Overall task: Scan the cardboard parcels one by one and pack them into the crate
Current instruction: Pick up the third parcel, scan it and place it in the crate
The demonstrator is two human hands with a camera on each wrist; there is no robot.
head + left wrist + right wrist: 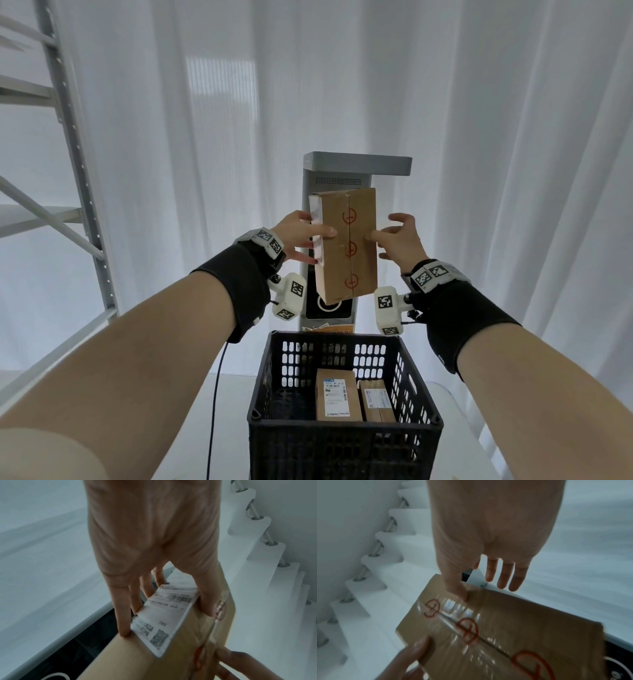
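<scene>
Currently the parcel (346,245) is upright, long axis vertical, before the scanner (329,171), directly above the crate (342,428). Left hand (298,236) grips its labelled edge; right hand (399,240), fingers spread, only thumb-touches.

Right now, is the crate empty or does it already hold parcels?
Partly filled: two labelled cardboard parcels lie side by side inside the black crate, toward its right; the left part looks bare.

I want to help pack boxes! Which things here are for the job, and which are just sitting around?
For the job:
held parcel, between left hand and right hand
scanner
black crate
two packed parcels

Just around:
metal shelf rack
white curtain
</scene>
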